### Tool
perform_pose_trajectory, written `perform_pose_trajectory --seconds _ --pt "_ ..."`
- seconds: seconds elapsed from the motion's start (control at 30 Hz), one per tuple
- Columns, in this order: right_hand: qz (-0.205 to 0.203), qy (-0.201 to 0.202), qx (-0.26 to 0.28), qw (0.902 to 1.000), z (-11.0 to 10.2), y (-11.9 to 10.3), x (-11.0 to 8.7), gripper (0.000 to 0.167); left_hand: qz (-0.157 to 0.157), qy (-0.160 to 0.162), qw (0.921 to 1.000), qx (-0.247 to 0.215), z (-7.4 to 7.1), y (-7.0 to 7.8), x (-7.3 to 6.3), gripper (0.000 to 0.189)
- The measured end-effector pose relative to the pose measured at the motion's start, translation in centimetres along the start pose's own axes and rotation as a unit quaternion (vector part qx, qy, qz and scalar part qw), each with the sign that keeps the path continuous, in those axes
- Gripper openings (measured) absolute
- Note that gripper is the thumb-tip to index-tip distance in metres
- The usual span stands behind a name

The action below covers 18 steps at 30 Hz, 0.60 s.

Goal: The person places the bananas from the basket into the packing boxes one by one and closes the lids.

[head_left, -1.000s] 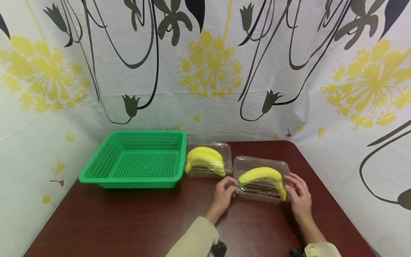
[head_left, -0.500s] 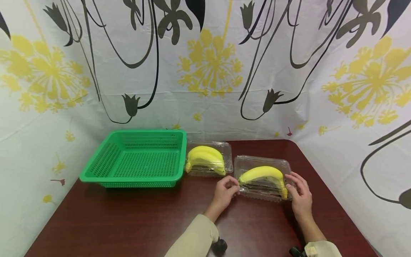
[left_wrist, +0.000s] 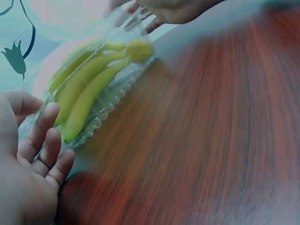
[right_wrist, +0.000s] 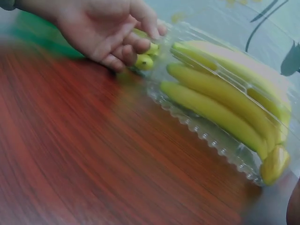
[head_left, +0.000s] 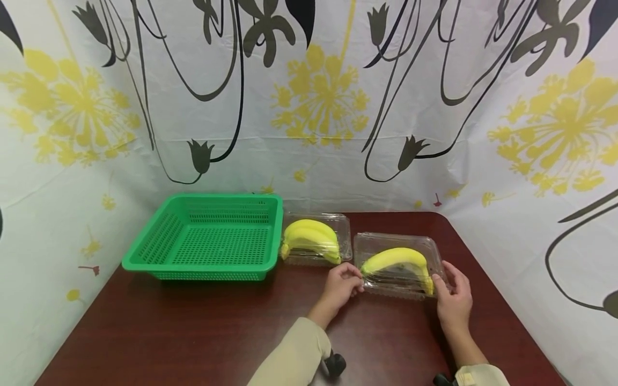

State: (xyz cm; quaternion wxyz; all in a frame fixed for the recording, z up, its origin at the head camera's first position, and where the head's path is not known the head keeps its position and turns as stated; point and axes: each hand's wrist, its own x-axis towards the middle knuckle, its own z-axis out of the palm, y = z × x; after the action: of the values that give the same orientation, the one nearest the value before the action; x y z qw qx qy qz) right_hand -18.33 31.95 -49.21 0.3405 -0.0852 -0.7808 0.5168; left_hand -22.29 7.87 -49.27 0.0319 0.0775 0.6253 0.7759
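A clear plastic clamshell box (head_left: 376,244) with a bunch of bananas (head_left: 393,258) inside lies on the right half of the table. My left hand (head_left: 339,288) pinches its near left corner, thumb and forefinger at the edge. At the opposite end, my right hand (head_left: 455,297) grips the right side, thumb in front and fingers behind. Through the plastic, the right wrist view shows several bananas (right_wrist: 220,101) joined at the stem; their stem end also appears at the top of the left wrist view, close to the right hand (left_wrist: 173,9).
A second clear box (head_left: 343,230) of bananas stands behind and to the left, beside a green perforated basket (head_left: 200,272). The dark red wooden table (head_left: 193,327) reaches back to a patterned white cloth wall (head_left: 318,177).
The clamshell box has shifted slightly back toward the wall, with both hands staying on it. The right hand's fingers have moved a little further round its right end.
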Motion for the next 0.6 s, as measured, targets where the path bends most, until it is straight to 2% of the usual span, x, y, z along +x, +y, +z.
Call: perform_pose_trajectory --seconds 0.07,0.13,0.27,0.37,0.5,0.6 --pt "0.029 0.028 -0.019 0.9990 0.3 1.0 0.1 0.039 0.005 0.008 0.9999 -0.005 0.2 0.9 -0.5 0.010" --pt "0.054 0.045 -0.030 0.9971 0.6 1.5 0.1 0.038 0.012 0.016 0.9998 -0.004 0.4 0.9 -0.7 0.010" --pt "0.070 0.063 -0.047 0.9944 0.8 1.2 -0.2 0.035 0.012 0.024 0.9996 -0.001 0.5 0.6 -0.7 0.011" --pt "0.083 0.061 -0.058 0.9930 0.8 1.0 -0.5 0.034 0.001 0.022 0.9998 0.002 0.5 -0.2 -0.4 0.011" --pt "0.118 0.048 -0.069 0.9895 0.7 1.0 -0.5 0.033 0.002 0.015 0.9999 0.006 0.2 -1.6 0.3 0.010" --pt "0.141 0.036 -0.063 0.9873 0.6 1.0 -0.3 0.034 0.003 0.008 1.0000 0.004 0.0 -2.0 0.5 0.009"
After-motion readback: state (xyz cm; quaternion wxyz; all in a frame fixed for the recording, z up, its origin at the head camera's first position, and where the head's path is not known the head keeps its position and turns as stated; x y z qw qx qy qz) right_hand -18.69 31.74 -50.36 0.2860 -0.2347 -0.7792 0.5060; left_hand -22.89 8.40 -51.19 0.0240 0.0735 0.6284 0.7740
